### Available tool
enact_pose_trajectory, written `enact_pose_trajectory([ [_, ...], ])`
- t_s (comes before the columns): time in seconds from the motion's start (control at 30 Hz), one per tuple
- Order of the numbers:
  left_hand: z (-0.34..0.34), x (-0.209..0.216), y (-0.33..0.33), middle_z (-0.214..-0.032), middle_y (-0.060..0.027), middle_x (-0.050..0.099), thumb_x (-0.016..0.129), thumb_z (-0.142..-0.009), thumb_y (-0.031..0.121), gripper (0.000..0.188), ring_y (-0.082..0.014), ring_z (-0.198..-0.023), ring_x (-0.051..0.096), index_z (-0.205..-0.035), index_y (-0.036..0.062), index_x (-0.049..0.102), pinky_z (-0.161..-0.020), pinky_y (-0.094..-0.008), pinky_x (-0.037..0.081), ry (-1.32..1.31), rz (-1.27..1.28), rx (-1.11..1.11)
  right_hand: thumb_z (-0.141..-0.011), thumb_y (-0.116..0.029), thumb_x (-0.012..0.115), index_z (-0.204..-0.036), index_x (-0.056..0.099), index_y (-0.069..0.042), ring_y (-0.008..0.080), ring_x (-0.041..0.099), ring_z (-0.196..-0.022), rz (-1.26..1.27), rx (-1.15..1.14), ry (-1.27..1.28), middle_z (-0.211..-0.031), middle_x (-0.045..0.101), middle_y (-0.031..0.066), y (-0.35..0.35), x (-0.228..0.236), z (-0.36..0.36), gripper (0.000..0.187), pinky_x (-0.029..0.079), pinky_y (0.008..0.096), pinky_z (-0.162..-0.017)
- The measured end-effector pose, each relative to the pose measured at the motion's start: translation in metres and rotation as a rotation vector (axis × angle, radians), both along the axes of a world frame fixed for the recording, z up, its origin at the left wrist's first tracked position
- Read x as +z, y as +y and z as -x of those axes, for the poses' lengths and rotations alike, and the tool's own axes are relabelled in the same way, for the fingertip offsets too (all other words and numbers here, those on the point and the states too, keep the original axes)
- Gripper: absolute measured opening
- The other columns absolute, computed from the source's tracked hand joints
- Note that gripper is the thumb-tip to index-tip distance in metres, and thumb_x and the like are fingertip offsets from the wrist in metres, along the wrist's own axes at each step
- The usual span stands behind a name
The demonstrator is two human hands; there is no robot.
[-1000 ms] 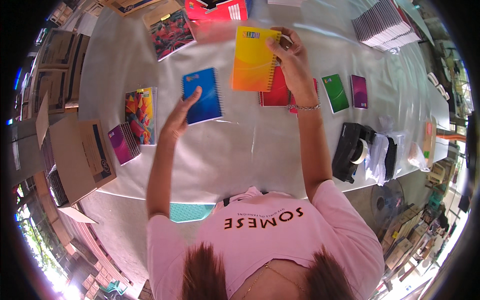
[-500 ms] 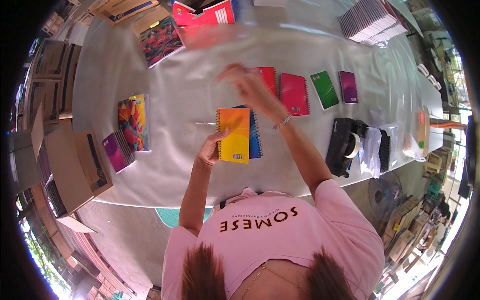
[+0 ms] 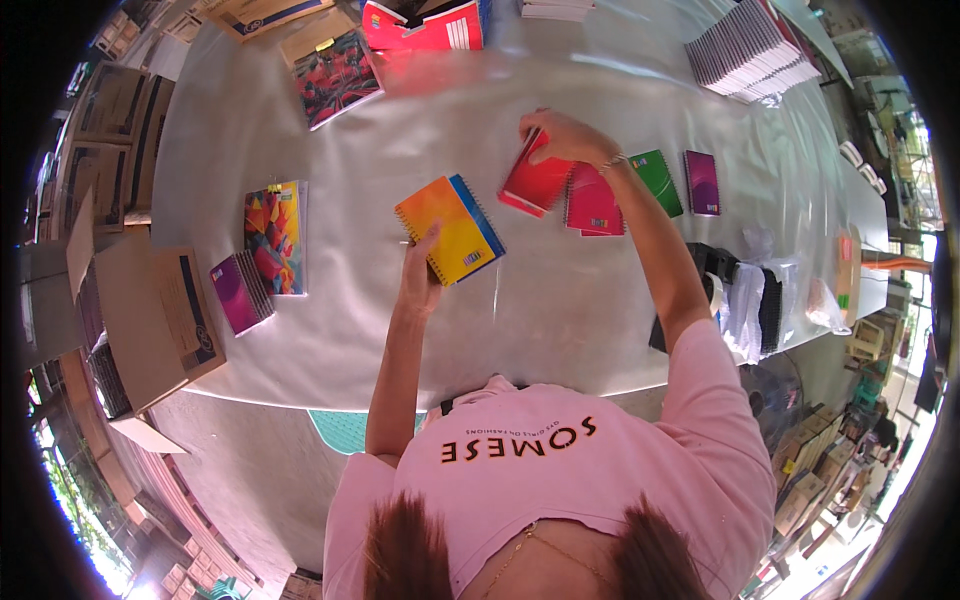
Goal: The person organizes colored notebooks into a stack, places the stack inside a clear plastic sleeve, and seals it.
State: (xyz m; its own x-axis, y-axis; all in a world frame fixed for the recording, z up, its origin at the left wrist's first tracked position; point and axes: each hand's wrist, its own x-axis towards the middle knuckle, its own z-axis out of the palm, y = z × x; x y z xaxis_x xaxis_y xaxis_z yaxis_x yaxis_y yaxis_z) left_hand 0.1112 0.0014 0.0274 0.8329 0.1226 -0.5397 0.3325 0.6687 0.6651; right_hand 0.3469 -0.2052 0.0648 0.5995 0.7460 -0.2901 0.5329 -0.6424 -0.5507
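Orange-yellow notebook (image 3: 447, 226) with a blue one tucked under it, spiral binding along the lower-left long edge; long axis runs from upper left to lower right across the white bench (image 3: 420, 130). Left hand (image 3: 419, 282) sits at the near edge of this pair, fingers curled up around the spine side, pinching both books together. The pair sits tilted above the bench top, just left of the bench middle.

Red notebook (image 3: 536, 178) lies up and to the right of the orange one, well apart from the left hand. Its long axis slants from upper right to lower left, one end raised. Right hand (image 3: 562, 135) closes over its upper end, fingers wrapped on the top edge, gripping it.

Just right of the red book: pink notebook (image 3: 593, 201) flat on the bench, partly beneath the right forearm, then green notebook (image 3: 660, 182) and purple notebook (image 3: 702, 183) in a row, each lying flat with long axis roughly away from the person.

Left side of bench: multicoloured pad (image 3: 272, 236); small purple stack (image 3: 238, 292) beside it.
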Motion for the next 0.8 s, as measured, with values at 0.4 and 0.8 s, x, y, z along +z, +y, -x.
enact_pose_trajectory([
  [0.4,-0.019,0.032,-0.022,-0.132,-0.0080,0.047,0.045,-0.080,0.076,0.093,-0.0230,-0.122,0.046,-0.140,0.0054,0.035,-0.101,-0.0391,0.041,-0.175,0.103,-0.121,-0.075,-0.016,0.079,-0.099,0.064,-0.004,0.0105,0.061,-0.086,-0.880,-0.503,0.373,-0.098,0.065,0.0035,-0.001,0.075,0.068,0.031,0.051,0.0253,-0.077],
  [0.8,-0.025,0.044,-0.038,-0.114,-0.0058,0.059,0.069,-0.086,0.029,0.050,-0.0160,-0.102,0.060,-0.125,0.0056,0.048,-0.087,-0.0316,0.051,-0.113,0.161,0.013,-0.073,-0.032,0.079,-0.118,0.052,-0.008,0.0313,0.048,-0.110,-0.280,-0.958,-0.475,-0.111,0.057,0.0179,-0.027,-0.021,0.145,0.058,0.037,0.0389,-0.093],
])
